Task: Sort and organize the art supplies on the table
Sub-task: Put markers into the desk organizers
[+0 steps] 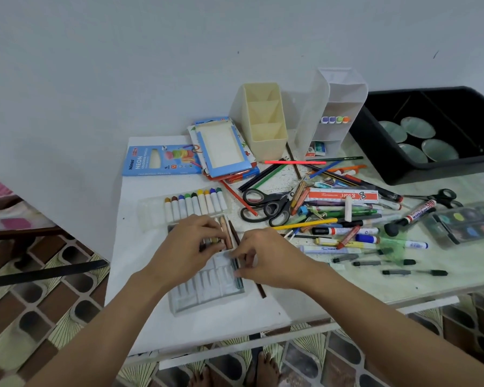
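Both hands are at the clear crayon tray (207,289) on the near left of the tabletop (263,308), presumably to line crayons (225,233) up in its slots. The left hand (196,238) has its grip pinched on the crayons at the tray's far end. The right hand (263,258) looks to be pinching a dark stick (236,268) at the tray's right edge, though it's a bit blurry.

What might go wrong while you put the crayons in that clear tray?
1. The left hand grips several crayons together over the tray, which the right hand pinches by its edge; one may slip and roll away.
2. The brown pencil lies beside the right hand, near the table's front edge; a nudge might knock it to the floor.
3. Open scissors lie just behind the hands; a careless reach may get poked.
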### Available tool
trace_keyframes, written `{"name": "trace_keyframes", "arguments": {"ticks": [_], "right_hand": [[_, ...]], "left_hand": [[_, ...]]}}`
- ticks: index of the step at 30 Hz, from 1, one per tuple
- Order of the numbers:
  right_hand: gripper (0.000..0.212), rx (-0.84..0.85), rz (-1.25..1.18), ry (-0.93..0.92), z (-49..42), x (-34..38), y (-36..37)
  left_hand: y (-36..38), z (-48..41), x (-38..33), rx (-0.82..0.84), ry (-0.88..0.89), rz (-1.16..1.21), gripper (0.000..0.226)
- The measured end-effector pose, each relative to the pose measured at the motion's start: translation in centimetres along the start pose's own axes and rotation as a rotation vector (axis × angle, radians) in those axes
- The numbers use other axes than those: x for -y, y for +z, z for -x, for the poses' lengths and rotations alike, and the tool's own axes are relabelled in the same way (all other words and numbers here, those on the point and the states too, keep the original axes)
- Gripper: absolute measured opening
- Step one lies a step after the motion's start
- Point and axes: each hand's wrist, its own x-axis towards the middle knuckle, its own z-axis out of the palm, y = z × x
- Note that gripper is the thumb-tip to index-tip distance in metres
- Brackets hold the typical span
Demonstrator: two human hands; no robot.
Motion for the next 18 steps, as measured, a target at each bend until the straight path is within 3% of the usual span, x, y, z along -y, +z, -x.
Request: {"name": "trace_keyframes", "arguments": {"ticks": [9, 18], "right_hand": [[0.022, 0.07, 0.01, 0.085, -0.4, 0.3, -0.1], [0.03, 0.134, 0.125, 0.173, -2.1, 1.5, -0.4]], "left_hand": [[0.9, 0.6, 0.5, -0.073, -0.002, 0.057, 0.019], [0.8, 0.6, 0.2, -0.057, -0.029, 0.044, 0.019]]}}
